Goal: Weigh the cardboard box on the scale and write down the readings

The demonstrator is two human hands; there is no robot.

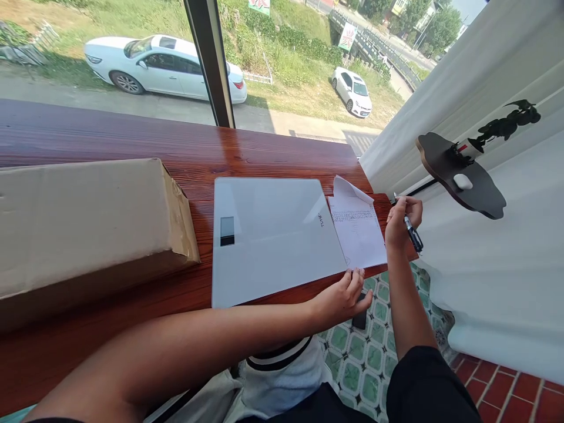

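My right hand [403, 220], at the table's right end, is closed on a black pen [413, 235] that slants through its fingers. Beside it lies a white notepad [356, 232] with rows of small writing, its top sheet curling up at the far end. My left hand [341, 299] reaches across to the near edge. Its fingertips rest by the notepad's near left corner, and its thumb is apart from them. A flat pale panel [273, 235] with a small dark display and lettering, like a scale, lies left of the notepad, touching or nearly touching it.
A large cardboard box [88, 217] takes up the left of the reddish wooden table [176, 135]. A dark flat object [360, 314] shows below my left hand. White curtains [497, 282] and a small wavy shelf [462, 176] with a plant are at right. Parked cars stand outside the window.
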